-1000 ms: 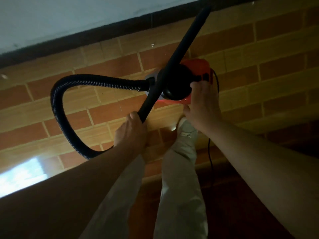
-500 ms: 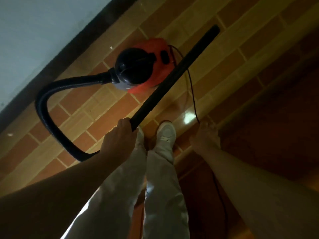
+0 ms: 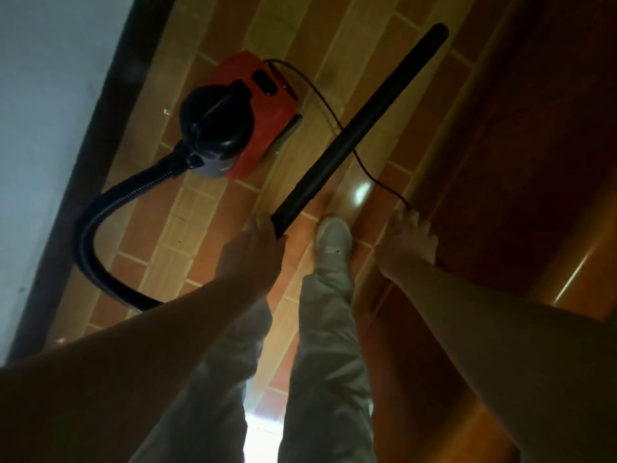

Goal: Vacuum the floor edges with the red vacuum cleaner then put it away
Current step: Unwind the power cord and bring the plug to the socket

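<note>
Our left hand [image 3: 253, 253] clenches the tube [image 3: 360, 127], slanting toward upper right; vacuum cleaner [image 3: 247, 121] sits upper left; of the right hand [image 3: 410, 243] we cannot tell the grasp.

The vacuum cleaner [image 3: 263, 118] sits on the tiled floor [image 3: 207, 208], just beside the skirting [image 3: 96, 135] at the foot of the wall [image 3: 40, 128] on the left. Its hose [image 3: 90, 222] leaves the near end, loops out along the skirting and passes under the left forearm. The left hand [image 3: 253, 252] grips the near end of the wand [image 3: 360, 125], which slants away to the right of the machine. The cord [image 3: 334, 118] runs from the machine's far end, under the wand, to the right hand [image 3: 409, 242]. A shoe [image 3: 334, 235] stands between the hands.
</note>
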The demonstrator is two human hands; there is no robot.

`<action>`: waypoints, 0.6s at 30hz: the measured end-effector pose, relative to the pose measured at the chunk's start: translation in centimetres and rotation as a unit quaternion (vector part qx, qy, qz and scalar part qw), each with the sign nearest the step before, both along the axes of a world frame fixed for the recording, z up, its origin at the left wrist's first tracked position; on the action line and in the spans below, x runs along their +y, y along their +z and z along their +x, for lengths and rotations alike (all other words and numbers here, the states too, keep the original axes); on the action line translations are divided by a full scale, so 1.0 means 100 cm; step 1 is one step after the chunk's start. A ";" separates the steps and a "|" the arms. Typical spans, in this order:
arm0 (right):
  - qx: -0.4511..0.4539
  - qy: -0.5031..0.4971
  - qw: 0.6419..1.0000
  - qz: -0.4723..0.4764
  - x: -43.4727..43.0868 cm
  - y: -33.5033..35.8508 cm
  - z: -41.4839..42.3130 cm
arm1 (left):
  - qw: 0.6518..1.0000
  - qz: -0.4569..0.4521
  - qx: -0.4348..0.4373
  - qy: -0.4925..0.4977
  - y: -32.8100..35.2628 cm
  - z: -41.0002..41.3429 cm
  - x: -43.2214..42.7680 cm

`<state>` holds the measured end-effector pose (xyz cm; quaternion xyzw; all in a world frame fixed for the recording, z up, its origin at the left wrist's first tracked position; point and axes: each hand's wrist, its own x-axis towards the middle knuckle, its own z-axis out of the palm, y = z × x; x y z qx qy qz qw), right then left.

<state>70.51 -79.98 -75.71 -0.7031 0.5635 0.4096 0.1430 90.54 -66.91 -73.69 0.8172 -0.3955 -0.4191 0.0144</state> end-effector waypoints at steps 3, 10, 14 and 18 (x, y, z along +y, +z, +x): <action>0.026 0.003 0.999 -0.043 0.016 0.010 -0.010 | 1.000 -0.020 0.001 -0.013 -0.002 -0.003 0.014; -0.012 -0.087 0.996 -0.006 0.021 -0.001 -0.045 | 0.995 -0.070 0.004 -0.073 -0.017 -0.026 0.018; -0.065 -0.192 0.978 0.048 0.015 -0.016 -0.026 | 0.990 -0.107 -0.002 -0.090 -0.027 -0.032 0.017; -0.127 -0.292 0.948 0.026 0.010 -0.026 0.001 | 0.994 -0.072 -0.002 -0.080 -0.029 -0.031 0.012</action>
